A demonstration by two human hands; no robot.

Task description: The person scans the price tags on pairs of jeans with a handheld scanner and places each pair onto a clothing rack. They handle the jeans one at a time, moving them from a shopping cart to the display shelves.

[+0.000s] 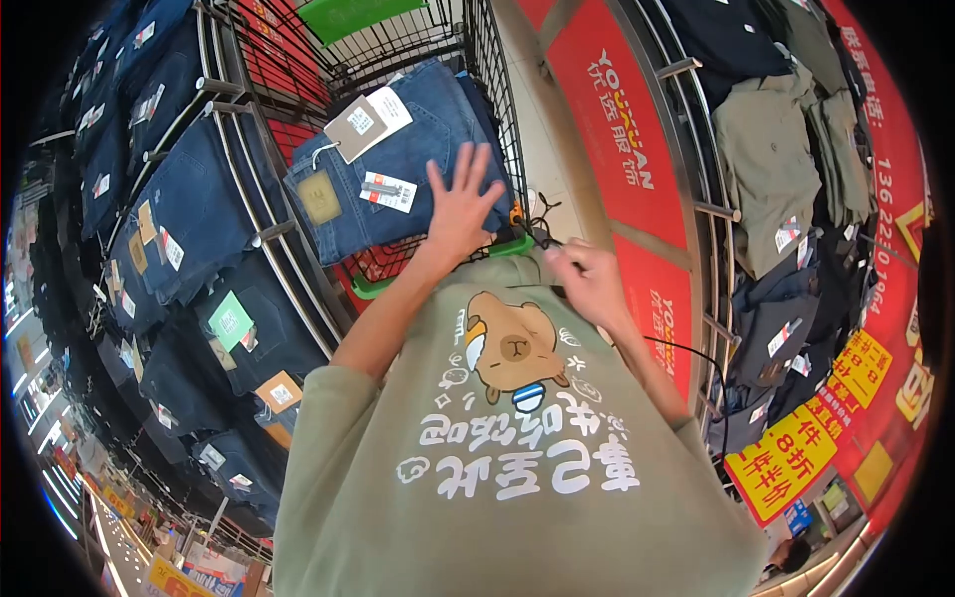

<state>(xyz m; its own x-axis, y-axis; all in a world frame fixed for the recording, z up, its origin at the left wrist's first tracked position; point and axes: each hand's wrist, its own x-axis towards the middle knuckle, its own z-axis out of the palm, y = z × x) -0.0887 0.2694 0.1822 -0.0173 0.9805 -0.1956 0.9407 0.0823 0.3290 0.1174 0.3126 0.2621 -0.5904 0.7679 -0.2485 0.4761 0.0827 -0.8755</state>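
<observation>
Folded blue jeans (438, 119) lie on top of the load in a black wire shopping cart (510, 119). They carry a tan waist patch (319, 198), a brown-and-white hang tag (356, 129) and a white size label (390, 194). My left hand (464, 207) rests on the jeans with its fingers spread, right of the label. Close to the cart's green handle (512, 246), my right hand (585, 279) is closed around a thin black cord (543, 235). Part of this cord loops beside the handle. What else may be inside the fist is hidden.
Racks of tagged dark jeans (194, 199) stand close on the left. To the right, another rack holds khaki trousers (761, 149) and dark ones, with a yellow discount sign (786, 468) below. A red banner (617, 119) runs along the right rack's base. Tiled floor (542, 149) shows beside the cart.
</observation>
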